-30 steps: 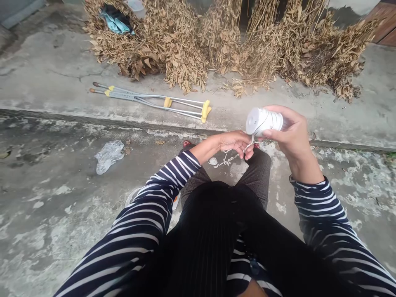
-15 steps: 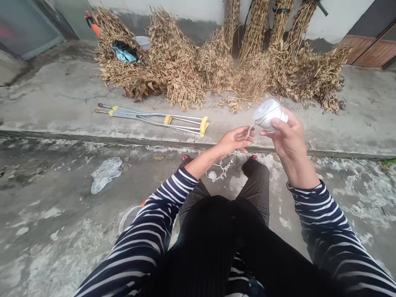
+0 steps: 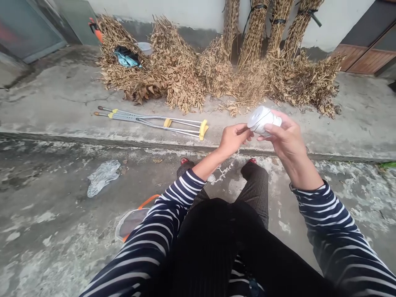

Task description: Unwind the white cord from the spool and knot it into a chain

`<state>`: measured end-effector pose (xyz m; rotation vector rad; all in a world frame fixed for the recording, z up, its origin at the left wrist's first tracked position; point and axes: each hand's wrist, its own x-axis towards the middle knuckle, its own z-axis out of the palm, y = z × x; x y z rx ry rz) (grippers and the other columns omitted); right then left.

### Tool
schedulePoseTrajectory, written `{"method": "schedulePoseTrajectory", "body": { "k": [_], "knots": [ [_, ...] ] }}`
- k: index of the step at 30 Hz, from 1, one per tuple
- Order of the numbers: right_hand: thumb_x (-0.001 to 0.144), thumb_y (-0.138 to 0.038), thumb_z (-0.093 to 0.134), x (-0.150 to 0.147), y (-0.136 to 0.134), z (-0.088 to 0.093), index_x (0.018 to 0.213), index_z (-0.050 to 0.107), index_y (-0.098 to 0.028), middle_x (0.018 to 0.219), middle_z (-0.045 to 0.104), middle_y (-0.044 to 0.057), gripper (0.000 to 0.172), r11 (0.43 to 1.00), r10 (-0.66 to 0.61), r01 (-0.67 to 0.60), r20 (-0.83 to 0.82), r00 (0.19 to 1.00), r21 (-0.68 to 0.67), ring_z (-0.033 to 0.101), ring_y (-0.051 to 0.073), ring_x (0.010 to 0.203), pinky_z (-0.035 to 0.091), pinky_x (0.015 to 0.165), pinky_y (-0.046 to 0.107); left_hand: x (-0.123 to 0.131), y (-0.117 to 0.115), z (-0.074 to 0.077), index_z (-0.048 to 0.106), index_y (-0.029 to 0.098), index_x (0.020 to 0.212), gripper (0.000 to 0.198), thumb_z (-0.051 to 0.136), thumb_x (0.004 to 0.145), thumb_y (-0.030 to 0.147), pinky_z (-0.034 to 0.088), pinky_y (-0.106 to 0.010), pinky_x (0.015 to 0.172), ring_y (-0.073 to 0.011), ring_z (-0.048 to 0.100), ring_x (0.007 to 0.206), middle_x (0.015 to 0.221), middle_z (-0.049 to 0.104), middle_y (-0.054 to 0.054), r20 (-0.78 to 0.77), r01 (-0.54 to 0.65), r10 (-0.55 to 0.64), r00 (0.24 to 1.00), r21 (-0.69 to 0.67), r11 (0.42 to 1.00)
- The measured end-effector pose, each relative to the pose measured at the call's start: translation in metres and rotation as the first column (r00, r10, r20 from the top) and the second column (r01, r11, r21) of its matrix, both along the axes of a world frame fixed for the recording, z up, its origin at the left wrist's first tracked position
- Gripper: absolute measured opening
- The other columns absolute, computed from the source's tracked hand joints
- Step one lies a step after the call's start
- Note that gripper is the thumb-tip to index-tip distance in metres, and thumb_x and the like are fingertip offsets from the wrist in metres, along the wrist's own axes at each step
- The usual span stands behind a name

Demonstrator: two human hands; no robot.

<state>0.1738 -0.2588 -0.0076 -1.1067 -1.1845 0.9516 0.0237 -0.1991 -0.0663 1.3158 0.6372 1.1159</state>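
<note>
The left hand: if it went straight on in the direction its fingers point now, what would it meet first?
The left hand would most likely meet the spool of white cord first, held in the right hand. They look very close; whether they touch is unclear here.

Long sleeves of navy crossed by thin white stripes are worn on both arms, the left sleeve (image 3: pixel 167 210) being ended partway down the forearm and the right sleeve (image 3: pixel 328 227) nearer the wrist. The torso is covered by a black garment (image 3: pixel 210 243), below which the same striped fabric (image 3: pixel 237 273) is glimpsed. The legs are clothed in dark grey-brown trousers (image 3: pixel 258 189), fine-textured in look. Red shoes (image 3: pixel 253 160) are worn, only their toes being shown.
</note>
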Motion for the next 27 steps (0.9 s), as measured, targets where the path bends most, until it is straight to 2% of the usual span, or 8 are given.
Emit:
{"method": "schedulePoseTrajectory", "body": {
  "k": [4, 8, 14, 16, 19, 22, 24, 27],
  "knots": [
    [0.065, -0.048, 0.092, 0.003, 0.003, -0.003, 0.113, 0.074, -0.029, 0.107, 0.076, 0.004, 0.055, 0.999, -0.009, 0.008, 0.040, 0.999, 0.040, 0.075, 0.022, 0.085, 0.068, 0.063, 0.037, -0.004, -0.005, -0.002, 0.072, 0.013, 0.076, 0.019, 0.071, 0.089, 0.027, 0.043, -0.016, 0.050, -0.0059, 0.058, 0.056, 0.067, 0.068, 0.001, -0.091, 0.032, -0.032, 0.995, 0.001, 0.999],
    [0.061, -0.046, 0.094, 0.001, 0.008, -0.006, 0.111, 0.075, -0.029, 0.107, 0.077, 0.003, 0.055, 0.997, -0.054, 0.052, 0.038, 0.998, 0.052, 0.075, 0.022, 0.083, 0.068, 0.060, 0.038, -0.003, -0.005, -0.004, 0.075, 0.012, 0.083, 0.015, 0.066, 0.091, 0.021, 0.045, -0.018, 0.051, -0.0070, 0.059, 0.056, 0.070, 0.071, 0.000, -0.101, 0.061, -0.065, 0.993, -0.045, 0.997],
    [0.065, -0.047, 0.092, -0.003, 0.011, -0.006, 0.114, 0.074, -0.030, 0.116, 0.075, 0.005, 0.056, 0.993, -0.064, 0.053, 0.110, 0.992, 0.106, 0.074, 0.026, 0.095, 0.068, 0.064, 0.043, -0.001, 0.015, -0.003, 0.076, 0.013, 0.079, 0.011, 0.070, 0.087, 0.017, 0.054, -0.020, 0.064, -0.0104, 0.066, 0.072, 0.091, 0.077, -0.005, -0.057, -0.040, 0.039, 0.998, -0.020, 0.999],
    [0.064, -0.046, 0.093, -0.005, 0.012, -0.005, 0.113, 0.074, -0.030, 0.117, 0.075, 0.005, 0.055, 0.990, -0.082, 0.069, 0.101, 0.991, 0.126, 0.073, 0.026, 0.096, 0.067, 0.064, 0.044, 0.000, 0.017, -0.001, 0.074, 0.013, 0.077, 0.010, 0.072, 0.086, 0.018, 0.054, -0.020, 0.069, -0.0108, 0.067, 0.076, 0.088, 0.076, -0.004, -0.052, -0.049, 0.049, 0.997, 0.000, 0.999],
    [0.062, -0.045, 0.094, -0.005, 0.016, -0.005, 0.110, 0.074, -0.029, 0.114, 0.075, 0.005, 0.054, 0.984, -0.107, 0.090, 0.107, 0.988, 0.156, 0.073, 0.027, 0.096, 0.066, 0.064, 0.044, 0.004, 0.011, 0.001, 0.070, 0.012, 0.074, 0.016, 0.074, 0.087, 0.020, 0.055, -0.021, 0.071, -0.0094, 0.065, 0.069, 0.071, 0.070, -0.002, -0.051, 0.031, -0.034, 0.998, -0.058, 0.998],
    [0.064, -0.045, 0.092, -0.002, 0.022, -0.007, 0.110, 0.074, -0.028, 0.113, 0.074, 0.006, 0.053, 0.973, -0.153, 0.112, 0.196, 0.969, 0.203, 0.071, 0.028, 0.101, 0.066, 0.070, 0.046, 0.004, 0.001, 0.002, 0.067, 0.011, 0.076, 0.019, 0.071, 0.091, 0.024, 0.054, -0.020, 0.064, -0.0078, 0.062, 0.061, 0.068, 0.067, 0.000, 0.005, 0.162, -0.163, 0.987, -0.139, 0.977],
    [0.065, -0.046, 0.091, 0.002, 0.025, -0.006, 0.110, 0.075, -0.028, 0.117, 0.074, 0.006, 0.051, 0.954, -0.224, 0.144, 0.305, 0.926, 0.264, 0.070, 0.030, 0.109, 0.065, 0.081, 0.050, 0.001, -0.006, 0.002, 0.067, 0.011, 0.081, 0.018, 0.070, 0.092, 0.026, 0.050, -0.019, 0.055, -0.0074, 0.061, 0.057, 0.066, 0.065, 0.000, 0.018, 0.241, -0.241, 0.970, -0.184, 0.953],
    [0.067, -0.045, 0.090, 0.011, 0.032, -0.005, 0.110, 0.076, -0.029, 0.121, 0.073, 0.006, 0.048, 0.909, -0.360, 0.191, 0.466, 0.808, 0.371, 0.065, 0.033, 0.120, 0.059, 0.098, 0.055, -0.007, -0.014, 0.001, 0.067, 0.010, 0.088, 0.020, 0.070, 0.091, 0.029, 0.044, -0.019, 0.047, -0.0078, 0.058, 0.050, 0.062, 0.064, 0.001, -0.002, 0.352, -0.363, 0.932, -0.244, 0.904]
  ]
}}
